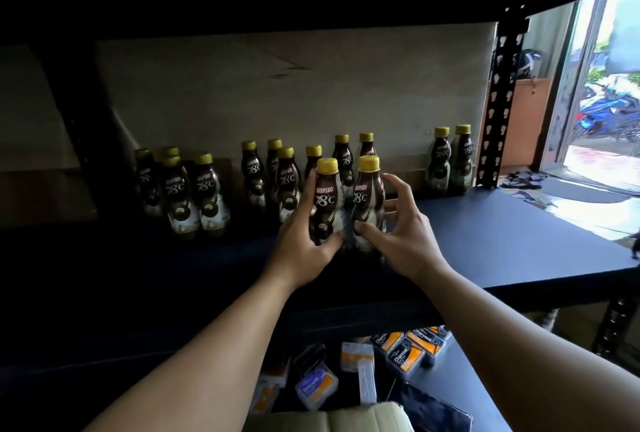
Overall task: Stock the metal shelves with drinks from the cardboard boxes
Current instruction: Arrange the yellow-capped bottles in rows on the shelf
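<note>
Two brown coffee bottles with yellow caps stand side by side on the dark metal shelf [502, 234]. My left hand [304, 248] grips the left bottle [327, 196] around its lower body. My right hand [398, 227] curls round the right bottle [367, 192], thumb on its front, fingers spread behind it. Several more of the same bottles stand in loose rows behind, with a group at the left [180, 189], a group in the middle [277, 172] and two at the far right [450, 161].
A black perforated shelf post [502, 102] rises at the right; past it is an open doorway with parked motorbikes [606, 109]. On the lower shelf lie small packaged goods [408, 348]. A pale cardboard edge [363, 417] shows at the bottom.
</note>
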